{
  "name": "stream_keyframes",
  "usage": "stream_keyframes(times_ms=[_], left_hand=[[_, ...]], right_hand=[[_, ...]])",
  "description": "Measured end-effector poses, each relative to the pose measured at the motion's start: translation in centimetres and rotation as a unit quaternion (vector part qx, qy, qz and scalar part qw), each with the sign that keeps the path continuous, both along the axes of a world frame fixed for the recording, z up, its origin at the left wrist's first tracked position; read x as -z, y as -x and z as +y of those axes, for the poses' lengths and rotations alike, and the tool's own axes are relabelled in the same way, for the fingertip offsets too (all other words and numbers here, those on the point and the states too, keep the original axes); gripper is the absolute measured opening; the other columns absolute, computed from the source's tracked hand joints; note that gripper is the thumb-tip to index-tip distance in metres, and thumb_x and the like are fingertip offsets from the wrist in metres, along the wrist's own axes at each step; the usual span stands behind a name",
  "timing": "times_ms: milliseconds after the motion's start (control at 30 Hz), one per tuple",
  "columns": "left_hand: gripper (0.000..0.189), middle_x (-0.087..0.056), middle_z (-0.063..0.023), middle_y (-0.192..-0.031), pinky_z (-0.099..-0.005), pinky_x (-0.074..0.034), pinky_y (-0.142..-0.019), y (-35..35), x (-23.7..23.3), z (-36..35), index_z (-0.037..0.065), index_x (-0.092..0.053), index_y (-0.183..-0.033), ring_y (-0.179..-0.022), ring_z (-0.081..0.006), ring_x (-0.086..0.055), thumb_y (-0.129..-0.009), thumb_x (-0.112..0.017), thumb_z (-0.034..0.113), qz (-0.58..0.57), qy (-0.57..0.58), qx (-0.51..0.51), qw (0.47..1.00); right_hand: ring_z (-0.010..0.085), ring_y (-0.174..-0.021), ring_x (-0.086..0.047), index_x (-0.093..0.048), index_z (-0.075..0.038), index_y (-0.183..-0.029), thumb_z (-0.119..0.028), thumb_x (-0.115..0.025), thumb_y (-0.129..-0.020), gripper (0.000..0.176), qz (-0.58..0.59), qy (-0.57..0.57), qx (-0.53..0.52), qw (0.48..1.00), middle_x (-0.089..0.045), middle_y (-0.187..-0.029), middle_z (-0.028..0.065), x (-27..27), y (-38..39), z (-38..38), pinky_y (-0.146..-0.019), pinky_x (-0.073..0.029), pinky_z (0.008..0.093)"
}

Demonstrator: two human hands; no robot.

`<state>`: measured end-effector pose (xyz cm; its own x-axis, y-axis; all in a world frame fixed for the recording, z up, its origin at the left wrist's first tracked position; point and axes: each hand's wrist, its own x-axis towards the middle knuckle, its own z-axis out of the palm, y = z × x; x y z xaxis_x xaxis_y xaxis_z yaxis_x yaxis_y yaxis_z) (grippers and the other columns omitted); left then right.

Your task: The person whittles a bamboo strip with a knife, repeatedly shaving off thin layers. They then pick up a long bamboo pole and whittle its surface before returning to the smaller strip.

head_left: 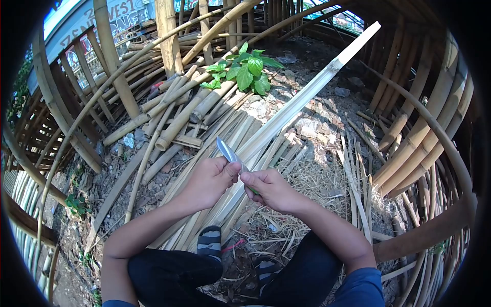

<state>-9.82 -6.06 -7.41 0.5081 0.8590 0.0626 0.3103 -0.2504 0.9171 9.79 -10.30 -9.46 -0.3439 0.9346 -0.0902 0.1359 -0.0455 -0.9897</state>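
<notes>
Near the middle of the view, my left hand (214, 180) and my right hand (271, 189) meet at a knife (228, 152), whose blade points up and left. My right fingers are wrapped round its handle, where a bit of green shows. The left fingers are closed, thumb against the blade. Just beyond the hands a long pale split bamboo strip (307, 92) slants from them up to the upper right. Its lower end passes beneath the hands, and whether the left fingers grip it is hidden.
Split strips (227, 132) lie on the ground under the hands. Cut bamboo poles (176, 117) are piled at the left, beside a green plant (248, 69). Upright bamboo (424, 138) stands at the right. A sandalled foot (209, 242) is below, and dry shavings (312, 176) cover the ground.
</notes>
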Motion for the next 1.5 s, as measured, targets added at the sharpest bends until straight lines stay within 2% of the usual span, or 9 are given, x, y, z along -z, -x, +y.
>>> stream_keyframes(times_ms=[433, 667, 733, 1067, 1133, 1167, 1233, 1333, 1500], left_hand=[[0.055, -0.060, -0.0057, -0.063, -0.0319, -0.044, -0.055, 0.2, 0.5, 0.3, -0.004, -0.064, -0.079, -0.058, -0.0113, -0.054, -0.101, -0.054, 0.046, -0.001, -0.018, -0.006, 1.000], [0.060, -0.059, -0.0048, -0.061, -0.0317, -0.043, -0.054, 0.4, 0.7, 0.5, -0.003, -0.064, -0.077, -0.057, -0.0108, -0.053, -0.099, -0.055, 0.051, 0.009, -0.016, -0.008, 1.000], [0.058, -0.053, 0.0012, -0.062, -0.0219, -0.034, -0.046, 0.4, 0.8, 0.5, 0.003, -0.059, -0.075, -0.052, -0.0042, -0.045, -0.095, -0.057, 0.057, -0.010, 0.001, -0.005, 1.000], [0.065, -0.053, 0.0013, -0.059, -0.0213, -0.031, -0.043, 0.2, 0.1, 0.1, 0.003, -0.059, -0.071, -0.048, -0.0038, -0.043, -0.088, -0.060, 0.066, -0.009, 0.020, -0.031, 0.999], [0.069, -0.058, -0.0036, -0.058, -0.0295, -0.043, -0.052, 0.2, -0.1, 0.2, -0.004, -0.064, -0.074, -0.056, -0.0092, -0.055, -0.092, -0.059, 0.063, 0.022, 0.005, -0.038, 0.999], [0.069, -0.058, -0.0036, -0.058, -0.0295, -0.043, -0.052, 0.2, 0.0, 0.1, -0.004, -0.064, -0.074, -0.056, -0.0092, -0.055, -0.092, -0.059, 0.063, 0.023, 0.006, -0.038, 0.999], [0.068, -0.049, 0.0017, -0.054, -0.0219, -0.031, -0.042, 0.2, 0.1, 0.1, 0.003, -0.058, -0.068, -0.046, -0.0043, -0.043, -0.087, -0.059, 0.068, 0.004, 0.008, -0.036, 0.999], [0.068, -0.047, 0.0021, -0.052, -0.0219, -0.030, -0.041, 0.2, 0.3, 0.1, 0.004, -0.058, -0.067, -0.045, -0.0044, -0.042, -0.088, -0.058, 0.069, 0.002, 0.020, -0.033, 0.999], [0.068, -0.046, 0.0027, -0.051, -0.0220, -0.028, -0.041, 0.2, 0.0, 0.2, 0.003, -0.059, -0.067, -0.044, -0.0043, -0.041, -0.089, -0.058, 0.068, 0.020, 0.021, -0.041, 0.999]], right_hand=[[0.0060, -0.047, -0.039, -0.058, -0.004, -0.069, -0.051, -0.052, -0.101, 0.057, 0.011, -0.005, 0.000, 1.000, -0.044, -0.053, -0.0023, -0.2, 0.0, -0.2, -0.046, -0.031, 0.0236], [0.0058, -0.050, -0.042, -0.059, -0.004, -0.070, -0.050, -0.053, -0.101, 0.056, -0.038, -0.041, 0.026, 0.998, -0.046, -0.054, -0.0029, 0.2, 0.0, -0.1, -0.048, -0.033, 0.0234], [0.0058, -0.050, -0.042, -0.059, -0.004, -0.070, -0.050, -0.053, -0.101, 0.056, -0.035, -0.045, 0.029, 0.998, -0.046, -0.054, -0.0029, 0.1, -0.1, -0.1, -0.048, -0.033, 0.0236], [0.0064, -0.049, -0.042, -0.060, -0.003, -0.070, -0.050, -0.053, -0.100, 0.056, -0.039, -0.048, 0.036, 0.997, -0.043, -0.052, -0.0031, -0.8, 0.0, -0.6, -0.047, -0.032, 0.0247], [0.0065, -0.049, -0.042, -0.060, -0.003, -0.069, -0.050, -0.053, -0.100, 0.057, -0.037, -0.040, 0.032, 0.998, -0.044, -0.052, -0.0029, -0.8, -0.1, -0.6, -0.047, -0.032, 0.0249], [0.0066, -0.049, -0.043, -0.060, -0.003, -0.069, -0.050, -0.054, -0.100, 0.056, -0.041, -0.046, 0.037, 0.997, -0.044, -0.052, -0.0028, -0.7, -0.1, -0.6, -0.047, -0.033, 0.0250], [0.0067, -0.049, -0.043, -0.060, -0.003, -0.069, -0.050, -0.055, -0.100, 0.056, -0.044, -0.053, 0.042, 0.997, -0.045, -0.052, -0.0026, -0.7, 0.0, -0.6, -0.047, -0.033, 0.0251], [0.0070, -0.050, -0.044, -0.060, -0.003, -0.069, -0.049, -0.056, -0.100, 0.055, -0.071, -0.081, 0.061, 0.992, -0.046, -0.052, -0.0021, -0.6, 0.1, -0.7, -0.047, -0.034, 0.0259], [0.0116, -0.053, -0.048, -0.062, 0.001, -0.072, -0.051, -0.057, -0.098, 0.059, -0.114, -0.109, 0.097, 0.983, -0.050, -0.055, 0.0038, -0.3, 0.3, -0.8, -0.052, -0.040, 0.0328]])
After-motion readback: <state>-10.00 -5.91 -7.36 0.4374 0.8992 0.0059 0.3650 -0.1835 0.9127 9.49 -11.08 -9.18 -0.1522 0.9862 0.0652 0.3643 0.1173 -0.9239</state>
